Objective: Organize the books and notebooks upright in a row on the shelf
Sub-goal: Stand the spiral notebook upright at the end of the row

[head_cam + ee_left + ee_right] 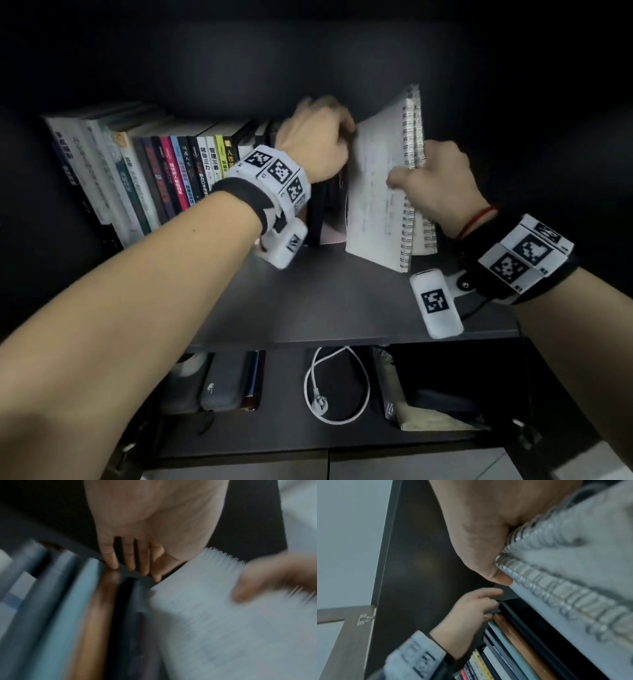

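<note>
Head view shows a row of upright paperback books (164,174) with glossy coloured spines filling the left middle of the frame, standing on a matte dark grey shelf board (329,301) inside a black cabinet with a dark back wall. At centre right, two white spiral-bound notebooks (380,192) with silver wire coils stand on the board, tilted to the right and apart from the row. The right hand (442,185) grips them at the coil edge, thumb pressed on the lined front page and fingers wrapped behind. The left hand (315,137) sits at the top of the last dark books (325,205) in the row; in the left wrist view its fingers (128,559) curl down over a thin dark top edge, holding it beside a tan-edged book (96,615). Right wrist view shows the ringed wire spines (556,582) close against the palm. Lower frame holds a compartment with a looped white power cable (335,387) and a grey zip pouch (222,383)
</note>
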`<state>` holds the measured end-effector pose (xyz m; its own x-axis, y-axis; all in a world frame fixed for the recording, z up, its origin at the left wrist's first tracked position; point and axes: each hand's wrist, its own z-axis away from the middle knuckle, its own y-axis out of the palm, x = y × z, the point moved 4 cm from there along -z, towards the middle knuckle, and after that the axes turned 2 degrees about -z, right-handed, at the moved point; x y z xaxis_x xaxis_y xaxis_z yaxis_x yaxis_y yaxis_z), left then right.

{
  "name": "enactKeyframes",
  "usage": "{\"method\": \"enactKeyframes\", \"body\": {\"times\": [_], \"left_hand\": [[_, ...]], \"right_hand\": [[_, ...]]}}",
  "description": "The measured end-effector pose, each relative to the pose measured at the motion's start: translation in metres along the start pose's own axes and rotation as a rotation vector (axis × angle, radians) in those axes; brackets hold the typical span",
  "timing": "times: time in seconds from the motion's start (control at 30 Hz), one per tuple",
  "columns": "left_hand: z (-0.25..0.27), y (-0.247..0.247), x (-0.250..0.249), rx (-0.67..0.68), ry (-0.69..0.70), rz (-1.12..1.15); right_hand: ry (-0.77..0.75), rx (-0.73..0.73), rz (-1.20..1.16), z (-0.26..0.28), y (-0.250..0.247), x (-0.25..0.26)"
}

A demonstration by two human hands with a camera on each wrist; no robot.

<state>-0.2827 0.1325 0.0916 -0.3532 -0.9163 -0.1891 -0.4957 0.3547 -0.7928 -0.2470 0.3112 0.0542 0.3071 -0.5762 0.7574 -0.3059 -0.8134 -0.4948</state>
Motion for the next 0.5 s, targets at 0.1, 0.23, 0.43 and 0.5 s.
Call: {"method": "enactKeyframes", "body": {"times": [0.1,0.23,0.43,0.5], "left_hand": [[0.002,0.017,0.025,0.099,0.048,-0.287],[0.009,0.017,0.045,0.027,0.050,-0.360],[0.014,0.015,0.050,0.038,0.068,-0.366],[0.014,0.014,0.050,0.047,0.062,-0.349]], "right_hand": [[-0.010,0.065,-0.048,0.002,0.005,0.005],[-0.041,0.067,-0.034,0.007,0.030,0.006],[-0.144,-0.047,0.052,-0.001,0.080,0.009],[-0.145,-0.072,0.069,-0.009,0.093,0.006]]}}
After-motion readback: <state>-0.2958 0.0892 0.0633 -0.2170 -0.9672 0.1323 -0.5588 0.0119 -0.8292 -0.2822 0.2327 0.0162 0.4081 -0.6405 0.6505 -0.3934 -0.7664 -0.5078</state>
